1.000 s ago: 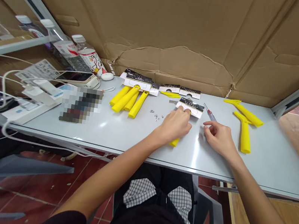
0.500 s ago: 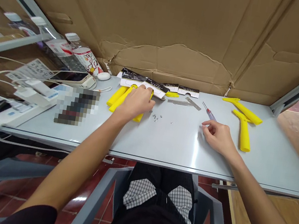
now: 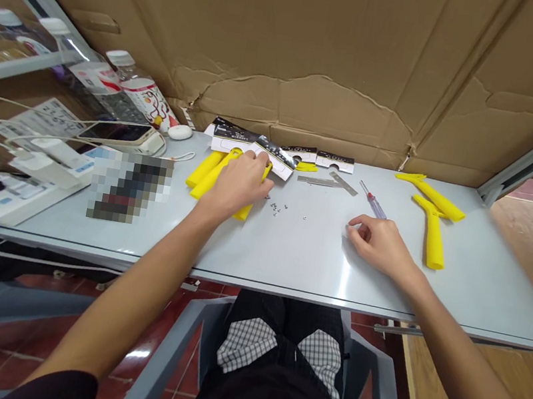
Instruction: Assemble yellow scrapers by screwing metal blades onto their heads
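Note:
My left hand (image 3: 242, 185) reaches over a group of yellow plastic handles at the back left. Its fingers curl round one yellow handle (image 3: 244, 212), partly hidden beneath them; two more handles (image 3: 207, 183) lie alongside. To the right of this hand, several tiny screws (image 3: 276, 208) are scattered on the table. My right hand (image 3: 375, 240) rests on the tabletop, fingers loosely bent, thumb and forefinger slightly apart, nothing visible between them. Just behind it lies a screwdriver (image 3: 375, 205) with a clear handle. Two flat metal blades (image 3: 320, 182) lie near the back.
Black-and-white boxes (image 3: 238, 139) stand along the cardboard wall (image 3: 321, 46). Two fork-headed yellow handles (image 3: 435, 240) lie on the right. On the left are a white power strip (image 3: 19, 194) with cables, a phone (image 3: 119, 134), plastic bottles (image 3: 144, 92) and a blurred patch.
My right hand has slid slightly left, away from the screwdriver. My left hand stays on the yellow handles. The view has shifted a little.

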`<state>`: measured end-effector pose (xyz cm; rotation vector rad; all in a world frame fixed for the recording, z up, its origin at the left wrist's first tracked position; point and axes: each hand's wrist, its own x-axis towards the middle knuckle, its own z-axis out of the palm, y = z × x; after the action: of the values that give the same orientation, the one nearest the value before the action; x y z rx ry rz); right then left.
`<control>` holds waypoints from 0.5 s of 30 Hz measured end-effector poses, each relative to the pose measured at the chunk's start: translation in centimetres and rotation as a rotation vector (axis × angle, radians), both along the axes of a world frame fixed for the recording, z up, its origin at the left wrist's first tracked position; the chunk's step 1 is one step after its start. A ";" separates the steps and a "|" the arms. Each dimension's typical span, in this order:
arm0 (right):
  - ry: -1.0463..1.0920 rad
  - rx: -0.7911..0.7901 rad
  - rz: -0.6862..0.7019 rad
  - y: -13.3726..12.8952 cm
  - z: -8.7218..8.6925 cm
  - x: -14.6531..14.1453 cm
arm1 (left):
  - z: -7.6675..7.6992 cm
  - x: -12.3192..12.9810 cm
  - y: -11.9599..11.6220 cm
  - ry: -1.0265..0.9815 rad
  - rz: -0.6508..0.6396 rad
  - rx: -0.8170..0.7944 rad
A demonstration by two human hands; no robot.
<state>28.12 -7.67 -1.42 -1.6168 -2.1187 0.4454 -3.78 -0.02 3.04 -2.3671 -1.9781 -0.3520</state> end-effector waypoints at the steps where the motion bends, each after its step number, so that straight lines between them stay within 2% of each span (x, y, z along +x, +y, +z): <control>1: 0.003 -0.003 -0.001 0.0 0.0 0.0 | 0.1 0.0 -0.1 -0.019 0.001 0.014; 9: 0.009 -0.009 0.015 0.0 0.0 0.3 | 0.4 -0.4 1.2 -0.094 0.019 0.119; 15: 0.011 -0.007 0.021 0.1 0.0 0.3 | 0.9 -1.8 1.8 -0.080 0.168 0.157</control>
<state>28.44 -7.62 -1.44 -1.5943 -2.1302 0.4681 -5.61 1.76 3.98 -2.1080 -2.0796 -0.5778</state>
